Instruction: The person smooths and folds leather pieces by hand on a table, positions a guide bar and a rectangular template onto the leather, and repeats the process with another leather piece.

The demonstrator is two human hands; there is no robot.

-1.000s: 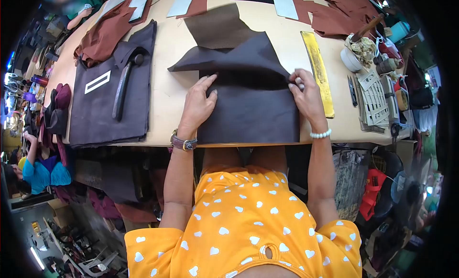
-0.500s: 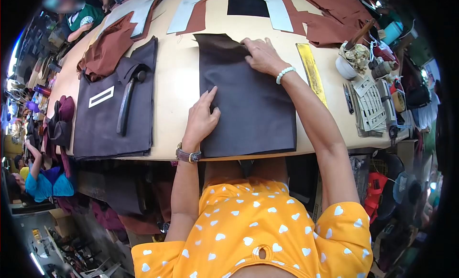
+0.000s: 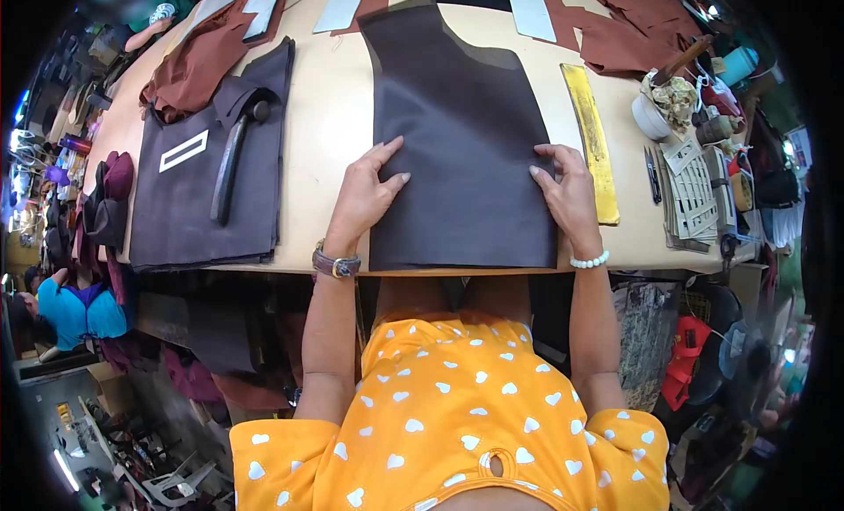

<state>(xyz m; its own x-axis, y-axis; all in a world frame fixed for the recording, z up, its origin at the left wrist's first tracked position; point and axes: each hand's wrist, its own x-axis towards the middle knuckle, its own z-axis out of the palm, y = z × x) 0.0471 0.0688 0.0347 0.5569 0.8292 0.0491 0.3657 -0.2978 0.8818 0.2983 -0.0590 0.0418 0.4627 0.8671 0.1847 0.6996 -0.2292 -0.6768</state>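
Between the dark fabric stack [image 3: 198,217] and the dark panel [image 3: 462,142], a bare strip of worktop [image 3: 327,115] leaves a hand room to pass. Right of the panel, the yellow strip [image 3: 591,146] narrows the way; beyond it, the white bowl [image 3: 651,117] and the card templates [image 3: 690,195] stand as obstacles. A hammer [image 3: 233,159] lies across the stack.

The big cloth [image 3: 457,151] is very dark, like brown mixed with purple, and plain all over. The bench [image 3: 330,115] is a light cream colour. The long flat strip [image 3: 591,146] is bright yellow with dark smudges. The shirt [image 3: 466,397] is orange-yellow with little white hearts all over it. The bead bracelet [image 3: 590,260] is pale, whitish green, and the watch strap [image 3: 337,264] is brown. The crumpled cloth [image 3: 200,63] is reddish brown, the small frame shape [image 3: 184,152] is white, and the bowl [image 3: 651,117] is white too
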